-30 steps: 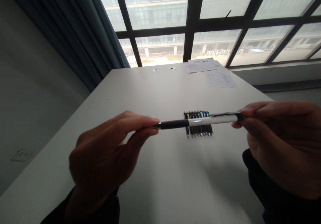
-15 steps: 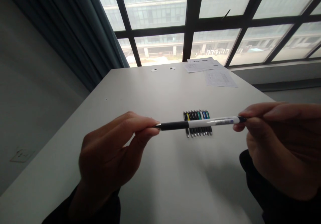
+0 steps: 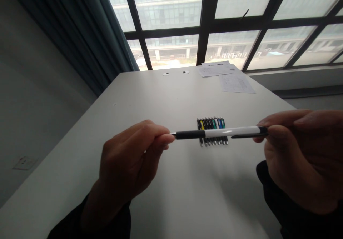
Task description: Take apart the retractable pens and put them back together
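A white pen (image 3: pixel 232 132) with a black grip section, a silver tip and a black clip is held level in the air above the table. My left hand (image 3: pixel 134 160) pinches its tip end between thumb and fingers. At the other end, my right hand (image 3: pixel 300 153) grips the black top of the pen; part of that end is hidden by the fingers. The clip shows along the pen's lower side. Behind the pen lies a neat row of several pens (image 3: pixel 211 123) with black, yellow, green, white and blue parts, partly covered by it.
The white table (image 3: pixel 160 96) runs back to a large dark-framed window (image 3: pixel 206 24). Printed papers (image 3: pixel 237 83) lie at its far right. Two round white pieces (image 3: pixel 185 72) sit near the far edge. A dark blue curtain (image 3: pixel 107 42) hangs at the left.
The pen has turned about its long axis: a printed label faced me before, and now the black clip shows below. My left hand has shifted slightly right and rolled.
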A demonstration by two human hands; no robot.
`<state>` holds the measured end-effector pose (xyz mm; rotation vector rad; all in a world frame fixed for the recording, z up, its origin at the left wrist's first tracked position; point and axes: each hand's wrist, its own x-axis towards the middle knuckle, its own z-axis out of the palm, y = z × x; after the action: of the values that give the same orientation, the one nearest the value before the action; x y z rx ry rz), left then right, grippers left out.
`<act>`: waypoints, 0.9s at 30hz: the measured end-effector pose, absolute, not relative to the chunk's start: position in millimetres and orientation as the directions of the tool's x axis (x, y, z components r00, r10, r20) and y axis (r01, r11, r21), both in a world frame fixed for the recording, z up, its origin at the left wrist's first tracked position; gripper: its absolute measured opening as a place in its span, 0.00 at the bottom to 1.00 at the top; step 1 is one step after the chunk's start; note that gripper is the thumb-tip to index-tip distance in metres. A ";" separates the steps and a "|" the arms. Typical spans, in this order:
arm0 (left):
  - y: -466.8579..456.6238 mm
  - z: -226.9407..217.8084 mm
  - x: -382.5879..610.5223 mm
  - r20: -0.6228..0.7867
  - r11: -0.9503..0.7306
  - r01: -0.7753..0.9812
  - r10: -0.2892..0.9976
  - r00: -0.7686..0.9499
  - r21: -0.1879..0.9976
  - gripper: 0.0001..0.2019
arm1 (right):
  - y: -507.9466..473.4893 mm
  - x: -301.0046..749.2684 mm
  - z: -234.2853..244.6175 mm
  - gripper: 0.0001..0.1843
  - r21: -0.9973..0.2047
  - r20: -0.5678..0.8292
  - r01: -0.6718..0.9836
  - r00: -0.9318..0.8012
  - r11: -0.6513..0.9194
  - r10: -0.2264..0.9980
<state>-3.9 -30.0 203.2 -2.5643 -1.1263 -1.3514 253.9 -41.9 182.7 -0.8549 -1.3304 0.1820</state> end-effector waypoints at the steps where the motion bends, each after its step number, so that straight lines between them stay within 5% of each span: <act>1: -29.7 203.0 -3.6 0.730 -0.741 0.608 0.579 0.364 0.284 0.08 | -40.4 253.5 181.6 0.17 -0.623 0.782 0.345 0.268 0.702 0.562; 10: -28.2 199.9 -1.9 0.711 -0.723 0.615 0.609 0.351 0.315 0.14 | -25.2 252.6 168.1 0.22 -0.461 0.886 0.408 0.257 0.788 0.385; 20: -28.4 192.1 -3.6 0.753 -0.707 0.643 0.587 0.299 0.296 0.16 | -33.2 251.7 166.6 0.16 -0.511 0.859 0.408 0.201 0.757 0.471; 24: -29.6 190.5 5.1 0.750 -0.633 0.583 0.658 0.059 0.510 0.14 | -41.8 252.7 161.2 0.11 -0.631 0.720 0.451 0.038 0.631 0.693; 27: -32.7 189.7 17.0 0.659 -0.585 0.368 0.744 -0.112 0.723 0.11 | -45.4 247.9 157.4 0.08 -0.534 0.671 0.536 -0.202 0.654 0.713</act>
<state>17.0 -32.7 189.7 -2.2648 -1.4965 -2.1309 247.9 -45.4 157.4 -0.9876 -1.8747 0.2230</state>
